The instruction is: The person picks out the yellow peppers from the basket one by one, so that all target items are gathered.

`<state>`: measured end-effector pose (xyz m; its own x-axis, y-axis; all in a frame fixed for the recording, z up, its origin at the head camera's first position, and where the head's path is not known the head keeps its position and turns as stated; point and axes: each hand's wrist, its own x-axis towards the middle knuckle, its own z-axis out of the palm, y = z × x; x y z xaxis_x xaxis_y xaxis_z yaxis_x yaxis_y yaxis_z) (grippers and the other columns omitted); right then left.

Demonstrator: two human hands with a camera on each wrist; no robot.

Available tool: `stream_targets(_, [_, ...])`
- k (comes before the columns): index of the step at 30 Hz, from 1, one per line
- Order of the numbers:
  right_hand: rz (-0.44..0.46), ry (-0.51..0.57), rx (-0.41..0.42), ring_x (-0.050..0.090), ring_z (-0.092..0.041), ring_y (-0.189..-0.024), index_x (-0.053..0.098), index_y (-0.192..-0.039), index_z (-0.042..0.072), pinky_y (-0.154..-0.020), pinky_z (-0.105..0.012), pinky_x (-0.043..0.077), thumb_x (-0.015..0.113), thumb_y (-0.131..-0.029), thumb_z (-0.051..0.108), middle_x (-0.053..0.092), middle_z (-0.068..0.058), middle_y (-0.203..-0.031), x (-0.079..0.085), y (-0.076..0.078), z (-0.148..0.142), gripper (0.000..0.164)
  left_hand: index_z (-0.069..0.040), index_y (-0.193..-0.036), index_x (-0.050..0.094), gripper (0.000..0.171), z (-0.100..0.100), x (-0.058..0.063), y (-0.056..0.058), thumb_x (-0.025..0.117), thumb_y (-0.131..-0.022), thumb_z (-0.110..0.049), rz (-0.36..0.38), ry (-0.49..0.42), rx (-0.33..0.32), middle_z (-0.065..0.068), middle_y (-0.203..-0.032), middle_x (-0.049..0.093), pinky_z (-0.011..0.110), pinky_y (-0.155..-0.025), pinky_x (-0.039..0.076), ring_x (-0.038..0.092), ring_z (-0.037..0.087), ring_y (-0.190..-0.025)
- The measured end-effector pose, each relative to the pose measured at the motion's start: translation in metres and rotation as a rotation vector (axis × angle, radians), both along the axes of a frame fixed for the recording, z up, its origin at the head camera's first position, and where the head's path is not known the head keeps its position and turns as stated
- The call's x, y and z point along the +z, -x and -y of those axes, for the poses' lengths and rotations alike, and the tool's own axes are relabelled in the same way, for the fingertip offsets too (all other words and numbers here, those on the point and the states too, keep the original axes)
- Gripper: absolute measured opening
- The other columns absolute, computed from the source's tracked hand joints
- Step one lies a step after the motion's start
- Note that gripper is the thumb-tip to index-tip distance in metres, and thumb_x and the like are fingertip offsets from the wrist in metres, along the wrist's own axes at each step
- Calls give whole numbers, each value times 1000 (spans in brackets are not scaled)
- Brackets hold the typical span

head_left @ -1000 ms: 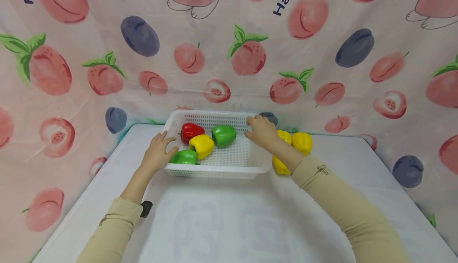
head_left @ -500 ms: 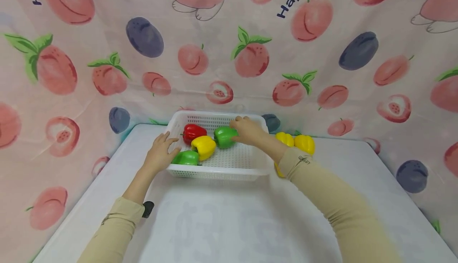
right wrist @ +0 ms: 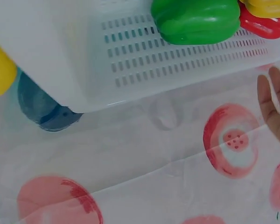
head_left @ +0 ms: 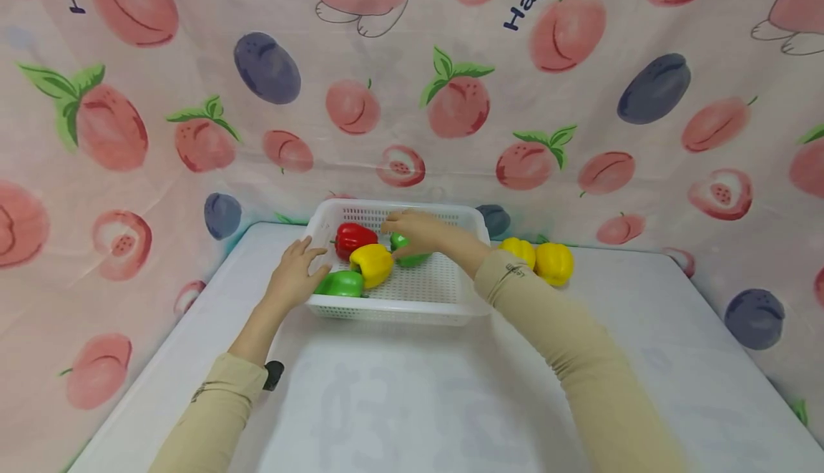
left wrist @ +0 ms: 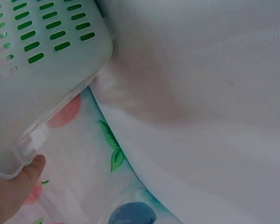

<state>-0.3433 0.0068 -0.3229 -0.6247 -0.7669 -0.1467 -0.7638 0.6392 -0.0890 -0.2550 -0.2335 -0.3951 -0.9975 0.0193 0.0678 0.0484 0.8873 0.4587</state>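
Observation:
A white slotted plastic basket point(head_left: 399, 306) holds a red bell pepper point(head_left: 355, 239), a yellow bell pepper point(head_left: 373, 265) and two green ones, at front left point(head_left: 341, 283) and further right point(head_left: 412, 252). My left hand point(head_left: 295, 272) rests at the basket's left rim, fingers spread; in the left wrist view, a fingertip point(left wrist: 36, 165) touches the rim. Above the basket, my right hand point(head_left: 421, 232) partly covers the right green pepper in the head view. In the right wrist view, its extended fingers point(right wrist: 273, 93) appear apart from the peppers and hold nothing.
Yellow bell peppers point(head_left: 554, 264) lie on the white table point(head_left: 412, 394) just right of the basket, partly behind the right forearm. Behind the table hangs a fruit-print cloth point(head_left: 399, 58). A black object point(head_left: 273, 375) shows at the left wrist.
My right hand has moved left from the basket's right rim to over the right green pepper. The left hand stays at the left rim. The view has shifted slightly.

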Motion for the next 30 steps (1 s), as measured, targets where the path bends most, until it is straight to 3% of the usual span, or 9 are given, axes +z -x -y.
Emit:
stream_targets(10, [-13, -67, 81, 43, -25, -131, 47, -137, 17, -113, -41, 34, 67, -85, 37, 46, -3, -143, -19, 17, 24, 60, -5, -135, 48, 49, 1, -4, -3, 46, -95, -32, -15, -6, -3, 24, -153, 22, 68, -106, 24, 14, 43, -142])
stream_targets(18, [29, -123, 166, 38, -25, -136, 38, -143, 22, -115, -47, 29, 70, -83, 37, 41, -1, -147, -42, 14, 47, 70, -2, -134, 49, 48, 9, -8, -11, 47, -95, -30, -28, -4, 11, 26, -152, 23, 68, -106, 23, 14, 45, -141])
stream_targets(23, [66, -110, 190, 37, -26, -135, 35, -144, 24, -115, -50, 28, 72, -80, 35, 40, 1, -147, -53, 13, 53, 75, -2, -135, 48, 48, 7, -7, -8, 48, -95, -30, -29, -10, -3, 25, -153, 22, 68, -107, 22, 14, 45, -141])
stream_targets(30, [24, -147, 166, 33, -26, -138, 33, -145, 26, -115, -50, 26, 73, -79, 35, 35, 1, -151, -57, 20, 55, 78, -4, -136, 48, 50, 0, -2, -1, 48, -95, -32, -31, -6, -18, 24, -154, 22, 67, -107, 23, 13, 43, -142])
